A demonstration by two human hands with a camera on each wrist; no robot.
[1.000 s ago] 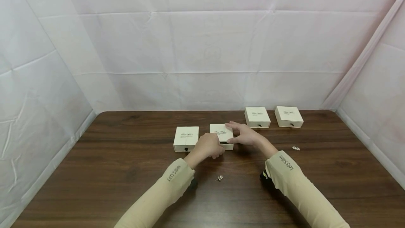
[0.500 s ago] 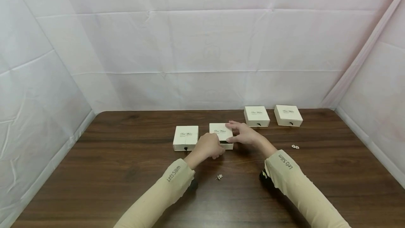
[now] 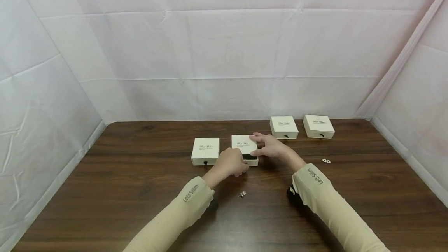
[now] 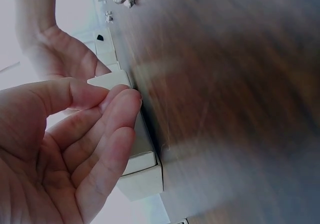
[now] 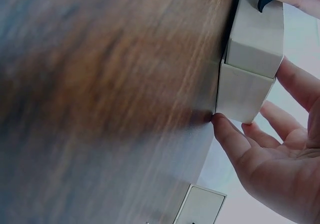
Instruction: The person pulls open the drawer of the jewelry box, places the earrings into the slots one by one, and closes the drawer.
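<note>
Both hands grip the box (image 3: 244, 145): left apparently pinching its drawer, right steadying the sleeve.

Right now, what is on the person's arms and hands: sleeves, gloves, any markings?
Both hands, left hand and right hand, are bare, without gloves. Each arm wears a long, close-fitting beige sleeve ending at the wrist, with dark "Let'sSlim" lettering printed near the cuff. A dark object shows under the right wrist.

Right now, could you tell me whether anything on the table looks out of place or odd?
Two small metal pieces lie loose on the table: one between the sleeves, another further right. The box both hands hold has its drawer partly slid out; the other three are closed.
</note>
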